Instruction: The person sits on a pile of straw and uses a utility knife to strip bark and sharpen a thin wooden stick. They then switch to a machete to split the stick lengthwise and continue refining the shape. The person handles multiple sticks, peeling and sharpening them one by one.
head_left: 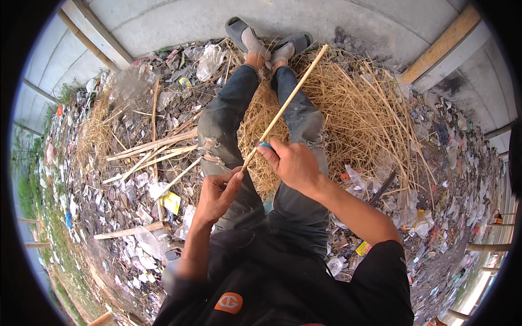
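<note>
A long pale bamboo strip slants up and away from my lap, its far end past my right knee. My left hand is closed, pinching the strip's near end between thumb and fingers. My right hand is closed beside the strip, a little farther along. Between its thumb and fingers shows a small tool with a blue part, mostly hidden by the hand; it looks like a knife, but its blade is not clear. The tool meets the strip just beyond my left fingertips.
Thin bamboo shavings heap around my outstretched legs. Split bamboo strips lie at the left, near a thicker bamboo piece. A dark curved blade rests at the right. Plastic litter covers the ground; a grey wall stands beyond my feet.
</note>
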A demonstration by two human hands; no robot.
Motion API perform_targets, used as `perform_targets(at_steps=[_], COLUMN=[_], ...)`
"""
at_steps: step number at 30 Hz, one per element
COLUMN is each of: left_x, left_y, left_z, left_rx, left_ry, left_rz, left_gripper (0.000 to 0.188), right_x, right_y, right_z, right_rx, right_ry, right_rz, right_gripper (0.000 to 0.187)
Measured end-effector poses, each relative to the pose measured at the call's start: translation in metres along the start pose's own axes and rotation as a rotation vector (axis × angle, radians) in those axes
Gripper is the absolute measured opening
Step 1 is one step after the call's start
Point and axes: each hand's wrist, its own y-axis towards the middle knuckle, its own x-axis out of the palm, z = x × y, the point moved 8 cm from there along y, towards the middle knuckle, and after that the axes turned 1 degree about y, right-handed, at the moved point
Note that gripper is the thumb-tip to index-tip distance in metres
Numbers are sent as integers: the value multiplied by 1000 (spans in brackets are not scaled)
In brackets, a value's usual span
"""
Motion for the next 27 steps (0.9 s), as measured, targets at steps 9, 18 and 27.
perform_targets(at_steps=[9, 18, 27], left_x=[1, 2, 1], left_y=[1, 1, 7], left_z=[-6, -3, 2], left_rx=[-37, -31, -68], left_ry=[-51, -9, -22], left_rz=[-18, -7, 70], left_gripper=[43, 35, 37], right_x=[-12, -28, 32], right_y=[29, 44, -17], right_z=[37, 60, 0], right_rx=[267, 347, 411], right_ry=[113, 80, 546], right_rz=[-18, 0, -298], right_gripper=[48, 46, 51])
